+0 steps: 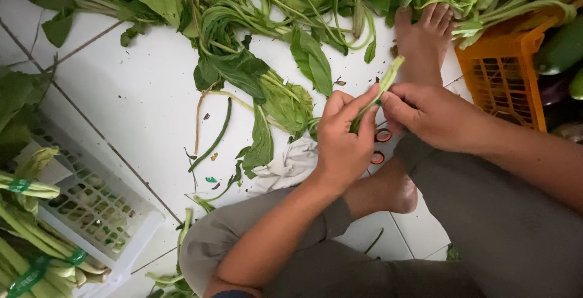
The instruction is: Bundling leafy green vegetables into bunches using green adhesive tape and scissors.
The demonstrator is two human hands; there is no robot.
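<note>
Both knees fill the bottom of my view, grey trousers folded under me on the white tile floor (139,91). Above them my left hand (343,140) pinches a pale green stalk (379,91) between thumb and fingers, and my right hand (431,113) grips the same stalk just beside it. Loose leafy greens (267,85) lie scattered beyond. An orange crate (501,70) stands to the right, a white crate (100,204) with bundled stems to the left.
</note>
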